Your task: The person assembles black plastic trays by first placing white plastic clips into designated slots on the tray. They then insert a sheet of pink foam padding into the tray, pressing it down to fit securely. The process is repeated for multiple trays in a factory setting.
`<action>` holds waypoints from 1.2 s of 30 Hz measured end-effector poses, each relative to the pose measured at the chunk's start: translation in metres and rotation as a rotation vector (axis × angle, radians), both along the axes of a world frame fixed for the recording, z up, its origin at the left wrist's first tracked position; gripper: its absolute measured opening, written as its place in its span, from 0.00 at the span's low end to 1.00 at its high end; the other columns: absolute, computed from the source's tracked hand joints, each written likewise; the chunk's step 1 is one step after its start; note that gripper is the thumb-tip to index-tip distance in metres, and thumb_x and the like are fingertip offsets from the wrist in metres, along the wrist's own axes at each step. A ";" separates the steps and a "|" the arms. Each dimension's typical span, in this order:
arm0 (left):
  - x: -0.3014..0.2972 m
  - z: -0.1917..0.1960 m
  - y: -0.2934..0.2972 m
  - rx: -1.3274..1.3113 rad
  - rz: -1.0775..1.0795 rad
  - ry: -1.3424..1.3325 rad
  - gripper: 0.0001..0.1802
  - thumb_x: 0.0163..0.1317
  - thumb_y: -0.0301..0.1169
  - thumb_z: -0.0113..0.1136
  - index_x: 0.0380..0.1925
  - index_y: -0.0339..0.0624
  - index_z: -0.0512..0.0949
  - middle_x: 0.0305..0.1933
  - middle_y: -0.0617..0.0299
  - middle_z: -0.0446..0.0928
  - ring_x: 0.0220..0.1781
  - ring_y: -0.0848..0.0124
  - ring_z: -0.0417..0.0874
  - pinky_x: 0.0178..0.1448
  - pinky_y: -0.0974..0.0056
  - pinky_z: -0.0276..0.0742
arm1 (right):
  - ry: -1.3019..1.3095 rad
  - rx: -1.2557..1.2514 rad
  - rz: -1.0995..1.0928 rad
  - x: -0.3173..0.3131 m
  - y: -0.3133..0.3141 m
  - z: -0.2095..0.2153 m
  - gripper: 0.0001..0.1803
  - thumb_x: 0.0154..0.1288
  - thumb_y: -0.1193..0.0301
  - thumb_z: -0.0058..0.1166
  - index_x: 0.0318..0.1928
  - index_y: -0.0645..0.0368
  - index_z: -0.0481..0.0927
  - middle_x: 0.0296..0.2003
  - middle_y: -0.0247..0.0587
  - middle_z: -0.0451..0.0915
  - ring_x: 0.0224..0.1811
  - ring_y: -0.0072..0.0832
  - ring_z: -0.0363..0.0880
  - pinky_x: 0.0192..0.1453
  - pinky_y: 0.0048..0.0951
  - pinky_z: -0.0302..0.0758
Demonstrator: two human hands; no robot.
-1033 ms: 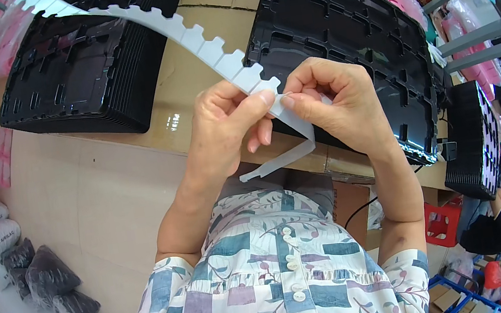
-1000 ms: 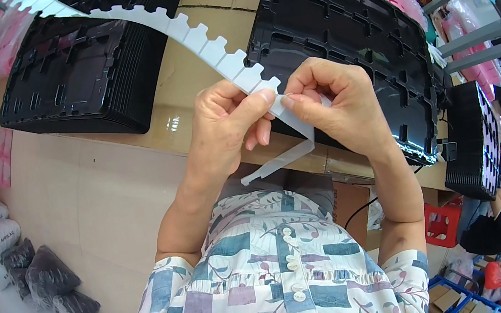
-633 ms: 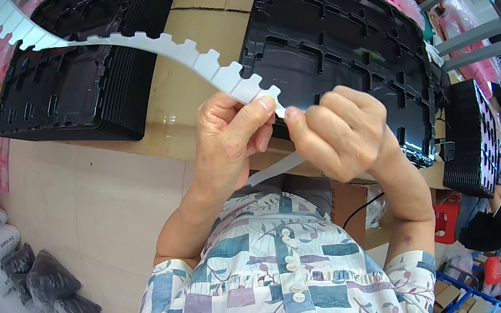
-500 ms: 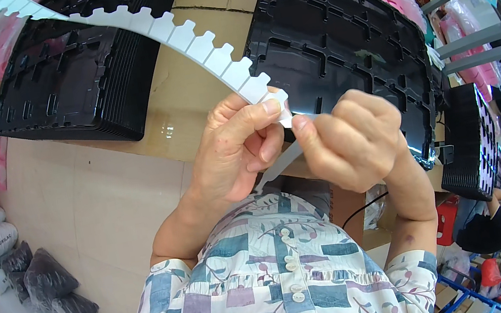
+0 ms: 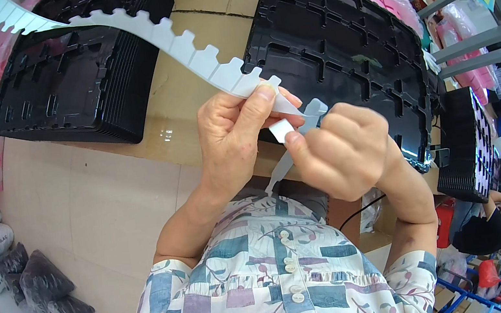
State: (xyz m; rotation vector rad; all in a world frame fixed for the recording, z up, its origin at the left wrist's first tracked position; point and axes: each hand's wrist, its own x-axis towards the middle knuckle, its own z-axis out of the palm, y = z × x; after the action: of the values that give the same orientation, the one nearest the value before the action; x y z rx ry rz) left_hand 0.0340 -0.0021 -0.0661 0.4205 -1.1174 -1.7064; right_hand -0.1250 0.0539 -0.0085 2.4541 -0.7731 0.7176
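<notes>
Between both hands [image 5: 288,144], white notched strip [image 5: 179,40]

bright, even light – sharp centre | fisheye bending, black vignette at rim

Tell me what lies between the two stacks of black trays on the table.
In the head view, bare brown cardboard lies between the left stack of black trays and the right one, and the white notched strip crosses above it.

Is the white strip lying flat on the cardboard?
No, the left hand pinches the white strip and holds it in the air above the cardboard, while the right hand peels a small label.
</notes>
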 end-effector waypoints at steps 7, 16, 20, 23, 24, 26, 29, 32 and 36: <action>-0.002 0.009 0.001 -0.341 0.187 -0.281 0.07 0.65 0.20 0.58 0.41 0.31 0.81 0.33 0.58 0.82 0.32 0.77 0.81 0.36 0.73 0.78 | -0.814 0.745 -0.535 -0.081 -0.077 0.036 0.11 0.62 0.67 0.54 0.31 0.64 0.77 0.20 0.25 0.70 0.24 0.11 0.62 0.28 0.19 0.59; -0.007 0.009 -0.018 -0.214 0.014 -0.399 0.08 0.61 0.23 0.62 0.38 0.31 0.83 0.32 0.56 0.84 0.31 0.75 0.82 0.35 0.69 0.77 | -0.487 0.844 -0.590 -0.163 -0.207 -0.005 0.10 0.64 0.66 0.55 0.31 0.60 0.79 0.22 0.25 0.71 0.25 0.15 0.67 0.28 0.24 0.63; -0.005 0.006 -0.019 -0.209 0.001 -0.383 0.08 0.61 0.24 0.62 0.38 0.30 0.83 0.33 0.55 0.84 0.32 0.75 0.83 0.37 0.69 0.77 | -0.446 0.861 -0.554 -0.175 -0.226 -0.020 0.09 0.64 0.68 0.56 0.31 0.61 0.79 0.23 0.28 0.75 0.26 0.18 0.71 0.32 0.26 0.68; -0.004 0.006 -0.020 -0.228 0.000 -0.379 0.08 0.61 0.24 0.62 0.38 0.30 0.83 0.33 0.55 0.84 0.33 0.74 0.83 0.37 0.69 0.77 | -0.359 0.799 -0.612 -0.164 -0.227 -0.019 0.10 0.62 0.68 0.58 0.31 0.63 0.80 0.22 0.33 0.77 0.27 0.21 0.73 0.34 0.27 0.70; -0.004 0.007 -0.020 -0.235 0.000 -0.381 0.08 0.61 0.24 0.62 0.38 0.30 0.83 0.33 0.55 0.84 0.33 0.74 0.83 0.37 0.69 0.77 | -0.315 0.763 -0.636 -0.162 -0.226 -0.019 0.10 0.62 0.69 0.59 0.31 0.64 0.80 0.22 0.35 0.78 0.27 0.22 0.74 0.34 0.27 0.71; -0.005 0.006 -0.021 -0.250 0.003 -0.376 0.08 0.61 0.24 0.62 0.38 0.30 0.83 0.34 0.55 0.84 0.33 0.74 0.83 0.37 0.69 0.77 | -0.314 0.717 -0.669 -0.162 -0.228 -0.024 0.10 0.61 0.69 0.60 0.31 0.65 0.81 0.22 0.38 0.79 0.27 0.23 0.76 0.35 0.29 0.72; -0.006 0.006 -0.021 -0.262 0.013 -0.369 0.08 0.60 0.23 0.62 0.38 0.30 0.83 0.34 0.55 0.84 0.33 0.74 0.83 0.37 0.69 0.77 | -0.347 0.708 -0.676 -0.164 -0.226 -0.026 0.10 0.60 0.68 0.61 0.31 0.65 0.81 0.23 0.41 0.80 0.28 0.25 0.78 0.36 0.30 0.73; -0.006 0.006 -0.021 -0.263 0.018 -0.382 0.08 0.60 0.23 0.62 0.38 0.30 0.83 0.34 0.55 0.84 0.33 0.74 0.83 0.37 0.69 0.78 | -0.331 0.687 -0.707 -0.164 -0.229 -0.026 0.10 0.58 0.69 0.61 0.31 0.65 0.82 0.24 0.44 0.81 0.29 0.29 0.80 0.37 0.31 0.75; -0.006 0.006 -0.021 -0.281 0.023 -0.377 0.08 0.60 0.23 0.63 0.38 0.31 0.83 0.34 0.54 0.84 0.32 0.73 0.83 0.36 0.69 0.77 | -0.151 0.515 -0.730 -0.154 -0.230 -0.027 0.09 0.56 0.70 0.59 0.30 0.64 0.80 0.26 0.51 0.81 0.31 0.43 0.82 0.39 0.38 0.76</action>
State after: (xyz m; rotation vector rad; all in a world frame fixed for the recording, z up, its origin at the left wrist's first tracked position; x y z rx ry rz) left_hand 0.0275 -0.0230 -0.0604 0.5877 -1.5948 -1.4548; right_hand -0.2787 -0.1759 -0.0357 2.2501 -1.9690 0.4476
